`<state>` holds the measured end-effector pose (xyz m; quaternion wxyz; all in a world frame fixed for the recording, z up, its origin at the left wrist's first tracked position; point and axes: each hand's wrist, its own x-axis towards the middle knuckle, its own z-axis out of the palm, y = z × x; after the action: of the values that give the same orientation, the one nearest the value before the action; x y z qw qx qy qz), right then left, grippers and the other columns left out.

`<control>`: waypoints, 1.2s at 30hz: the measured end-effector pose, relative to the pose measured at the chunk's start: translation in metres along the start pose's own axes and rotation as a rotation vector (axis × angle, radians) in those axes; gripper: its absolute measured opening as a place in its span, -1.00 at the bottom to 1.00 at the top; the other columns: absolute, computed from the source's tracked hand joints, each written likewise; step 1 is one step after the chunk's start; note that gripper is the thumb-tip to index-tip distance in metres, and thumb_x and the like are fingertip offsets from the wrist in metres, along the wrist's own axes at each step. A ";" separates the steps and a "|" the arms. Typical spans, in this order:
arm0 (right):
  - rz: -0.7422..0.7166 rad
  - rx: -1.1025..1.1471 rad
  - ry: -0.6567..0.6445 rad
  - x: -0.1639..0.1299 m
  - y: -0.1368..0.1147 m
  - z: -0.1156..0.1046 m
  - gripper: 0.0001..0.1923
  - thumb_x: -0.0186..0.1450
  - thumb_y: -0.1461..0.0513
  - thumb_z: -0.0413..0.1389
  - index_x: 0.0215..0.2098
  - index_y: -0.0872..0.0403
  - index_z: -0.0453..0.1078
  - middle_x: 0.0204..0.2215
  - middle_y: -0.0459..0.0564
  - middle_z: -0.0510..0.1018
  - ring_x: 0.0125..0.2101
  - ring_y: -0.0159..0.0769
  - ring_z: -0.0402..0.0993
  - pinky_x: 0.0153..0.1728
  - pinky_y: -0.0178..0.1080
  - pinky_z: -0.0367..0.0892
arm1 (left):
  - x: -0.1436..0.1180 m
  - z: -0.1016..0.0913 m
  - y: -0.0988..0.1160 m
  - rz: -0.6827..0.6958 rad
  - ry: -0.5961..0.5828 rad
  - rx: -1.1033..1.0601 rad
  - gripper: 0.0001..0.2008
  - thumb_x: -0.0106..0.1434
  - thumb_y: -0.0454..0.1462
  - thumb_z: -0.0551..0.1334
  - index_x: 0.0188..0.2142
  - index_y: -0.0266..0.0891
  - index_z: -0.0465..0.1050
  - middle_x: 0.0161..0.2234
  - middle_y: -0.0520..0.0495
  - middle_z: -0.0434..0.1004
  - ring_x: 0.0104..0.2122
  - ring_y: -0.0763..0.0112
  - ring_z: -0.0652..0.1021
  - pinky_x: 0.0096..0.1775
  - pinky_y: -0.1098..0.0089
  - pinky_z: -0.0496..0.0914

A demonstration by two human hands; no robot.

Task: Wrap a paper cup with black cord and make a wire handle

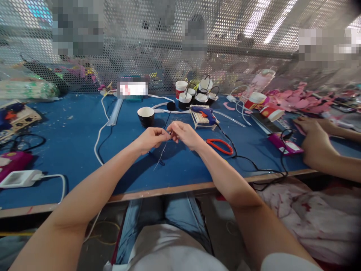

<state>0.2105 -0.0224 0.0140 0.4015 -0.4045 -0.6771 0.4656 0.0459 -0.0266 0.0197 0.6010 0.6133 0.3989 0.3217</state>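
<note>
Above the middle of the blue table [126,150], my left hand [153,138] and my right hand [184,134] meet, fingertips pinched close together on a thin black cord [169,119]. The cord runs back toward a small round black spool [170,105]. A thin pale strand [161,155] hangs below my fingers, and a dark piece lies under it on the table. The exact join between the fingertips is too small to make out. Behind my left hand stands a cup wrapped in black cord [146,117]. Red-handled scissors or pliers [220,146] lie right of my right hand.
A blue glue gun [207,114] rests on a small wooden rack [200,119]. Several black-wrapped cups with handles [201,98] stand behind it. White cable [97,145] crosses the left side. A co-worker's hands [316,130] are at right, beside a purple power box [284,144].
</note>
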 end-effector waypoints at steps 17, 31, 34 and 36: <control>0.106 0.197 -0.005 -0.001 -0.002 0.004 -0.51 0.20 -0.13 -0.06 -0.42 0.13 0.29 -0.58 -0.09 0.38 -0.60 -0.49 0.27 -0.62 -0.38 0.20 | 0.001 0.000 0.002 0.037 0.034 -0.151 -0.76 0.01 -0.17 0.30 -0.52 -0.29 0.32 -0.73 0.18 0.08 -0.72 0.70 0.05 -0.61 0.48 -0.15; 0.002 0.126 -0.005 -0.005 -0.001 0.013 -0.76 0.13 0.11 0.15 -0.42 0.13 0.32 -0.56 -0.10 0.48 -0.58 -0.51 0.29 -0.58 -0.40 0.22 | 0.003 -0.001 -0.001 0.206 0.297 -0.004 -0.76 0.02 -0.14 0.29 -0.45 -0.27 0.38 -0.63 0.13 0.27 -0.67 0.66 0.17 -0.59 0.50 0.05; -0.021 0.072 0.034 -0.005 -0.001 0.014 -0.77 0.13 0.11 0.14 -0.43 0.13 0.33 -0.56 -0.09 0.47 -0.59 -0.50 0.30 -0.58 -0.39 0.23 | 0.003 -0.001 0.000 0.230 0.358 0.103 -0.76 0.03 -0.13 0.27 -0.45 -0.29 0.40 -0.60 0.10 0.32 -0.61 0.61 0.24 -0.54 0.50 0.14; -0.045 0.048 0.048 -0.006 -0.001 0.015 -0.78 0.13 0.12 0.14 -0.43 0.13 0.33 -0.55 -0.09 0.47 -0.59 -0.51 0.30 -0.58 -0.39 0.24 | 0.002 -0.001 0.000 0.245 0.370 0.129 -0.76 0.04 -0.13 0.27 -0.45 -0.29 0.41 -0.58 0.08 0.35 -0.59 0.60 0.27 -0.52 0.51 0.17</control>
<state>0.1989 -0.0324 0.0103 0.4376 -0.3904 -0.6650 0.4625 0.0464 -0.0241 0.0193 0.4335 0.6250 0.4446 0.4731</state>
